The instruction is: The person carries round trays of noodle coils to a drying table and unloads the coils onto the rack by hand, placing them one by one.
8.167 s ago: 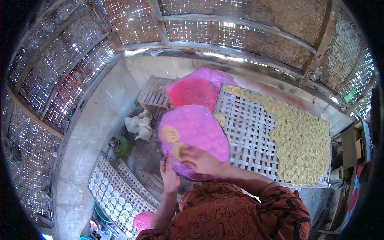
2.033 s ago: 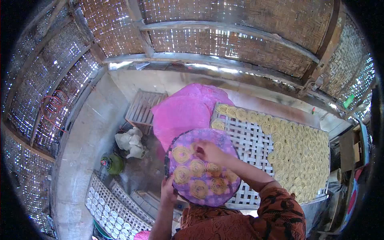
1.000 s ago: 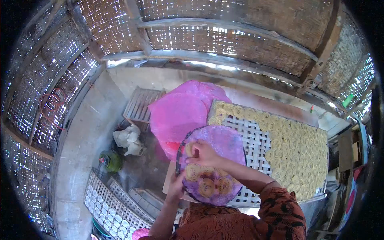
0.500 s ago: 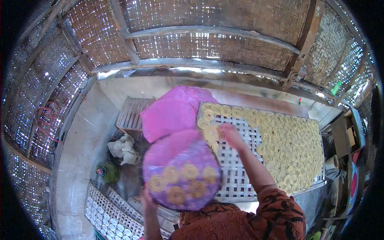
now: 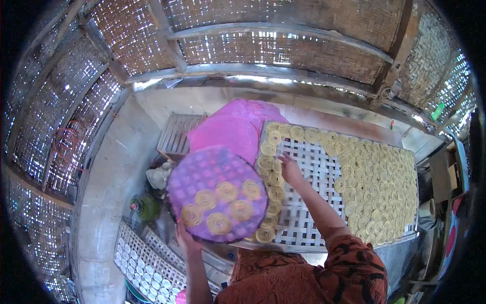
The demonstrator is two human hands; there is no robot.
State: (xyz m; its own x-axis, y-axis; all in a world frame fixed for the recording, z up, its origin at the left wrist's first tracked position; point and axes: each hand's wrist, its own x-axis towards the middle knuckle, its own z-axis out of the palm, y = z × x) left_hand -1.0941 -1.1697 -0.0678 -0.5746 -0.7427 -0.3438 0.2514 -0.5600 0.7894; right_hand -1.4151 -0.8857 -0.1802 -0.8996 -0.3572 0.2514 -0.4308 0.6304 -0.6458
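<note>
My left hand (image 5: 187,239) grips the lower left edge of a round tray (image 5: 202,164) with a purple, checked surface. Several pale yellow coils of noodle-like strands, such as this coil (image 5: 219,223), lie on its lower half. Over the long woven bamboo rack (image 5: 309,177), my right hand (image 5: 290,170) has its fingers closed at the edge of a noodle coil (image 5: 277,165), beside a column of similar coils. Its fingertips are partly hidden. The tray overlaps the rack's left end. Coils thickly cover the rack's right part (image 5: 379,187), and bare lattice shows in its middle.
Bright pink sheeting (image 5: 228,126) lies behind the tray, next to a slatted wooden crate (image 5: 179,134). A green gas cylinder (image 5: 146,207) and a whitish bag (image 5: 160,175) stand left. Another woven rack (image 5: 147,263) at lower left bears several white discs.
The view has shifted slightly. The round tray has moved left and up with my left hand. A coil blurred in my right hand before is now at the column on the rack's left.
</note>
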